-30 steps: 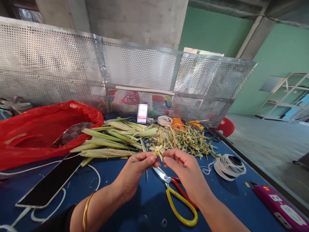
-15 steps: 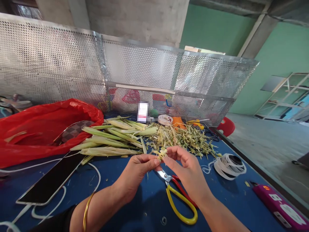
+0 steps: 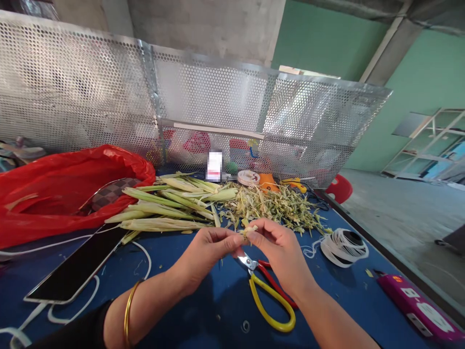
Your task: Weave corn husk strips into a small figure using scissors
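My left hand [image 3: 209, 252] and my right hand [image 3: 279, 249] meet above the blue table [image 3: 189, 310], fingertips pinched together on a small pale-yellow folded leaf piece [image 3: 248, 230]. Both hands are closed on it. Right below them lie scissors [image 3: 267, 291] with yellow and red handles. Behind the hands sits a bundle of long green-white leaf stalks [image 3: 170, 208] and a heap of cut leaf scraps [image 3: 279, 206].
A red plastic bag [image 3: 54, 189] lies at the left, a dark phone [image 3: 78, 266] with a white cable in front of it. A spool of white string [image 3: 343, 247] and a magenta object [image 3: 417, 305] are at the right. A perforated metal screen [image 3: 203, 106] backs the table.
The hands have lowered slightly and closed tighter around the leaf piece, of which less shows now. The view has dipped a little; nothing else has moved.
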A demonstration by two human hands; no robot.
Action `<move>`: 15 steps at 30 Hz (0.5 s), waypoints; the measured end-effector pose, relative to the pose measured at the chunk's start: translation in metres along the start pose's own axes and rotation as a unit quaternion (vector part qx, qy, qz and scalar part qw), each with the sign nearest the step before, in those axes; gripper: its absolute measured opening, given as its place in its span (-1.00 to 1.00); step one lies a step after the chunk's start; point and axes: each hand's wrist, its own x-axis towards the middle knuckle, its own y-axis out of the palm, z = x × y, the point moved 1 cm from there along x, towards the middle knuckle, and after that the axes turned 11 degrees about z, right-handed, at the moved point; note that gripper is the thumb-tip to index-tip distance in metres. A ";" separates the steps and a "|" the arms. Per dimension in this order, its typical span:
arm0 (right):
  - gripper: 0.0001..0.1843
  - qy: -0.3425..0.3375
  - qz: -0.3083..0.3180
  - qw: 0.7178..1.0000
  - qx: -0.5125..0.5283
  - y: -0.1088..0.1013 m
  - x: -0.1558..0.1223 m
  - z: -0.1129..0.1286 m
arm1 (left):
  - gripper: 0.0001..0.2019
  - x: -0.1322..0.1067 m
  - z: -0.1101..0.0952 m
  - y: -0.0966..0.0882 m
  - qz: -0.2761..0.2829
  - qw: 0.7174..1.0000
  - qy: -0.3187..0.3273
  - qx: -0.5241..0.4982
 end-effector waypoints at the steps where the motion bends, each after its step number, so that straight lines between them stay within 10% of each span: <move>1: -0.85 -0.011 0.003 1.000 -0.013 -0.001 0.000 0.001 | -0.72 0.000 -0.001 0.000 0.013 1.000 0.000 -0.002; 8: -0.76 -0.073 -0.007 0.995 -0.069 -0.008 0.001 -0.001 | -0.76 -0.001 -0.005 0.000 -0.017 0.999 0.010 -0.027; 15: -0.75 0.004 -0.040 0.999 0.018 -0.006 0.002 -0.010 | -0.81 -0.001 -0.004 0.003 -0.060 0.998 -0.001 -0.034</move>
